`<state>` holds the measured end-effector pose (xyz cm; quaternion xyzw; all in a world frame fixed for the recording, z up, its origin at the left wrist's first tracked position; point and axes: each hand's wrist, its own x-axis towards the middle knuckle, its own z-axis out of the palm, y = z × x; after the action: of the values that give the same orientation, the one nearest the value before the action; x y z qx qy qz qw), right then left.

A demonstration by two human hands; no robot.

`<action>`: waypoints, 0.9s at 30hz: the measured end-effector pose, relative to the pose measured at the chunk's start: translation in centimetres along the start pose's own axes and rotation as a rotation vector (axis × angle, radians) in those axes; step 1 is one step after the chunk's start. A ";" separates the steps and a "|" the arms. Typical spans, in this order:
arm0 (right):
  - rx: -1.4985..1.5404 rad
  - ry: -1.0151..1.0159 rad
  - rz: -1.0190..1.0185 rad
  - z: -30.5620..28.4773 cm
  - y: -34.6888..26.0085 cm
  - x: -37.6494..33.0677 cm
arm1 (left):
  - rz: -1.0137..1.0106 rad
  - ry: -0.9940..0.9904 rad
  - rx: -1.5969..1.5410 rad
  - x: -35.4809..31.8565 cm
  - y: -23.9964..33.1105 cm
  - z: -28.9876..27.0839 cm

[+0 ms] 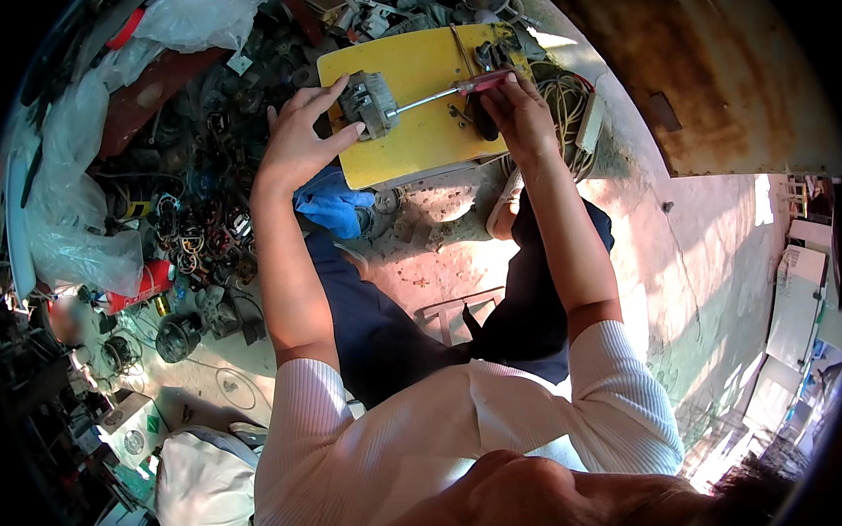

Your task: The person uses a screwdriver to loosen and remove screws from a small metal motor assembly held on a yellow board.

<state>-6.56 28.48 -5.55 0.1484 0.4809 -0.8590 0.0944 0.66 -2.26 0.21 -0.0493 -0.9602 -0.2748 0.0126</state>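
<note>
The person's head (522,496) showed at the lower edge, over a white shirt (417,425). Beyond, on a yellow board (426,140), the left hand (298,139) held a grey metal part (369,105) between thumb and forefinger; the right hand (525,120) pinched a red-handled screwdriver (475,84), its tip at the part.

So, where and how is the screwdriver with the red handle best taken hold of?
Probably by the red handle, coming from the near right, where the right hand holds it. The handle is the thick part of the screwdriver and its end points right; the thin shaft points left toward the grey metal part, leaving less to grip.
</note>
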 end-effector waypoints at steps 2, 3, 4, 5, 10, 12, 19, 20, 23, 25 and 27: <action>-0.073 0.066 0.000 0.8 -0.5 -0.4 | -0.006 0.010 -0.007 0.2 -0.5 0.2; -0.109 0.099 0.000 1.1 -0.6 -0.7 | -0.010 0.015 -0.011 0.3 -0.7 0.2; -0.095 0.075 -0.003 1.0 -0.5 -0.6 | -0.008 0.019 0.009 0.1 -0.6 0.2; -0.081 0.054 -0.008 0.7 -0.4 -0.4 | -0.004 0.022 0.028 -0.1 0.1 0.0; 0.001 -0.017 -0.051 -0.2 0.5 0.2 | 0.009 0.027 0.001 0.2 -0.1 0.3; 0.023 -0.043 -0.050 0.0 0.6 0.1 | 0.014 0.036 -0.040 0.3 -0.5 0.5; 0.009 0.067 -0.059 0.8 0.4 -0.2 | 0.001 0.000 -0.052 0.1 -0.3 0.5; 0.043 0.049 -0.077 0.6 0.7 -0.1 | -0.018 -0.013 -0.067 0.0 -0.4 0.5; 0.039 -0.007 -0.071 0.4 0.7 0.0 | -0.045 -0.034 -0.069 0.2 -0.6 0.4; -0.006 0.027 -0.042 1.2 0.3 -0.7 | -0.053 -0.037 -0.067 0.0 -0.5 0.3; -0.039 0.069 -0.036 1.0 0.2 -0.6 | -0.052 -0.038 -0.030 -0.2 0.0 0.1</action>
<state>-6.16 27.51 -4.97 0.1676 0.5029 -0.8454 0.0651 0.82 -2.25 0.09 -0.0297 -0.9570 -0.2883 -0.0135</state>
